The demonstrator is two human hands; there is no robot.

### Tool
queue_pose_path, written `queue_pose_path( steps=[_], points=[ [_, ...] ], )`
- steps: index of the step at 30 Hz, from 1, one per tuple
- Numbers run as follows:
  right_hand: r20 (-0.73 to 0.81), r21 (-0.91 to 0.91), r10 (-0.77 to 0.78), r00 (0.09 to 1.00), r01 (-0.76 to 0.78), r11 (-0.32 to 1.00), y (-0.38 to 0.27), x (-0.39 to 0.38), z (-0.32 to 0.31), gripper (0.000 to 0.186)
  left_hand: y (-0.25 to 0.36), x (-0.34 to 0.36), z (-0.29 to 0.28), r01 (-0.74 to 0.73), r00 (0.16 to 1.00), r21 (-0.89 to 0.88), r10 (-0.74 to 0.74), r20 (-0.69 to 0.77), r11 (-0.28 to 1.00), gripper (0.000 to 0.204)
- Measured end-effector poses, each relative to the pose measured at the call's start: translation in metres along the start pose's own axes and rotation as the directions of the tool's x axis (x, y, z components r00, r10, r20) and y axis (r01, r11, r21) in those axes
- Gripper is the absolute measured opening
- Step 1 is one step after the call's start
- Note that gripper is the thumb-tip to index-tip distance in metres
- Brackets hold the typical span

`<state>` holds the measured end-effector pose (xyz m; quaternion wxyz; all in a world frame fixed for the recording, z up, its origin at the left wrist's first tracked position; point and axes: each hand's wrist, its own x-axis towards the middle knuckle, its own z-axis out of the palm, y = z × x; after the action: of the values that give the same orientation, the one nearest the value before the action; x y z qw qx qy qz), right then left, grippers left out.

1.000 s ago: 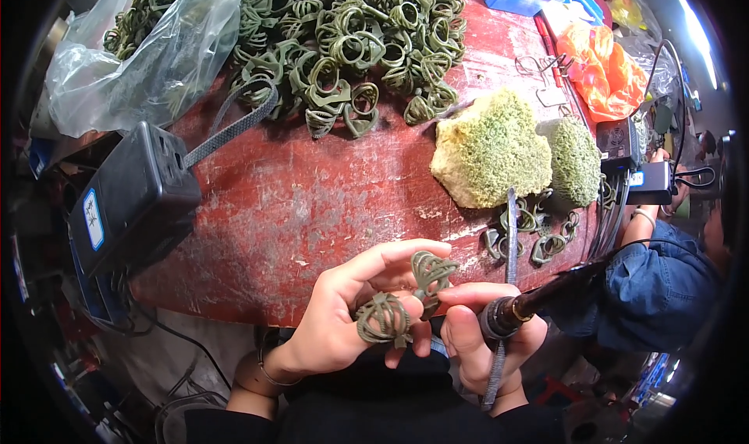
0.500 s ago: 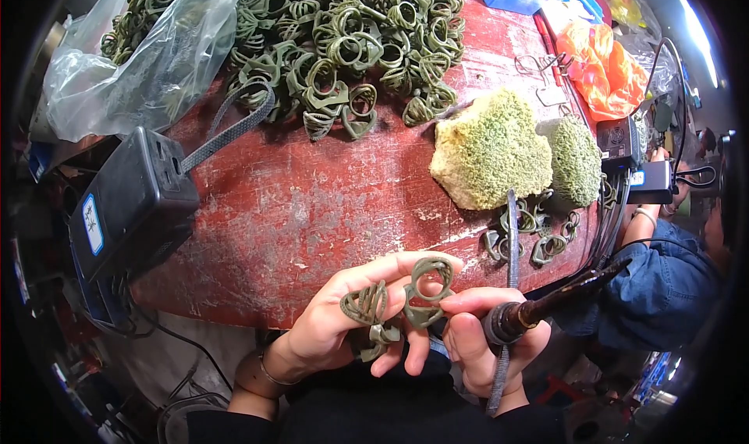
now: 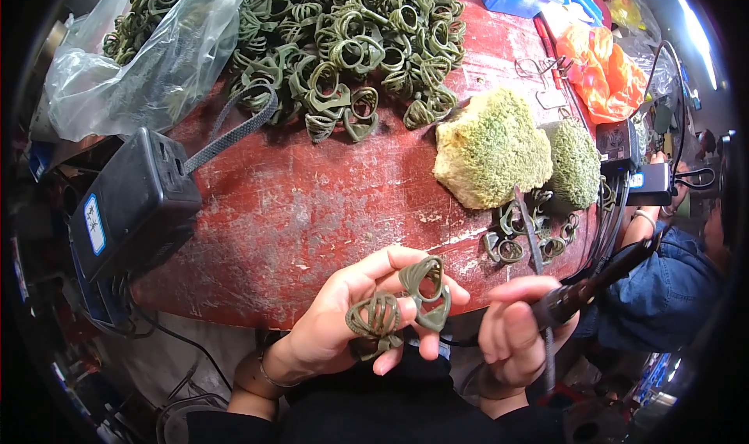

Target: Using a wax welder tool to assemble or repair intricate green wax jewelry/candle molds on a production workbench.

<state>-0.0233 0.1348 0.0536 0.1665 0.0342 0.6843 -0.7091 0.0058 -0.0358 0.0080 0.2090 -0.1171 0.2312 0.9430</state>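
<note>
My left hand (image 3: 331, 311) is palm up, its fingers curled around dark green openwork rings. One ring (image 3: 434, 317) stands up at the fingertips; another ring cluster (image 3: 374, 317) lies against the palm and thumb. To its right, my right hand (image 3: 511, 339) is closed around a dark brown-handled tool (image 3: 597, 284) that slants up to the right. A slim grey metal rod (image 3: 531, 229), perhaps a file, also passes through that hand. Its upper tip lies in front of a rough yellow-green block (image 3: 495, 149). The right fingers are apart from the rings.
A large heap of green rings (image 3: 351, 50) covers the far side of the red table (image 3: 296, 210). A plastic bag (image 3: 140, 85) and a black box (image 3: 140, 202) are at left. A second green block (image 3: 576, 163), an orange bag (image 3: 605, 77) and a person's blue sleeve (image 3: 659, 288) are right.
My right hand has drawn away to the right from the rings, with the tool and rod. The ring at my left fingertips has turned and tilted. My left hand stays nearly in place.
</note>
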Motion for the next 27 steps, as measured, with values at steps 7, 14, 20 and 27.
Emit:
queue_pose_path(
  steps=[7,14,20,27],
  points=[
    [-0.186,0.128,-0.137,0.973,0.162,0.978,0.012,0.021,0.000,0.048,-0.008,-0.001,-0.004,-0.119,0.993,0.010,0.119,-0.014,0.993,0.052],
    [-0.246,0.020,-0.280,0.928,0.293,0.956,0.013,-0.002,-0.009,0.036,-0.010,0.002,0.003,-0.157,0.986,0.090,0.161,-0.045,0.984,0.045],
    [-0.038,-0.034,-0.304,0.952,0.302,0.953,0.017,-0.013,0.003,0.032,-0.014,0.001,0.003,-0.223,0.970,0.133,0.233,-0.065,0.966,0.041],
    [0.068,0.113,-0.075,0.995,0.067,0.991,0.005,-0.018,-0.004,0.034,-0.012,0.001,0.006,-0.229,0.966,0.183,0.246,-0.077,0.956,0.037]
  ],
)
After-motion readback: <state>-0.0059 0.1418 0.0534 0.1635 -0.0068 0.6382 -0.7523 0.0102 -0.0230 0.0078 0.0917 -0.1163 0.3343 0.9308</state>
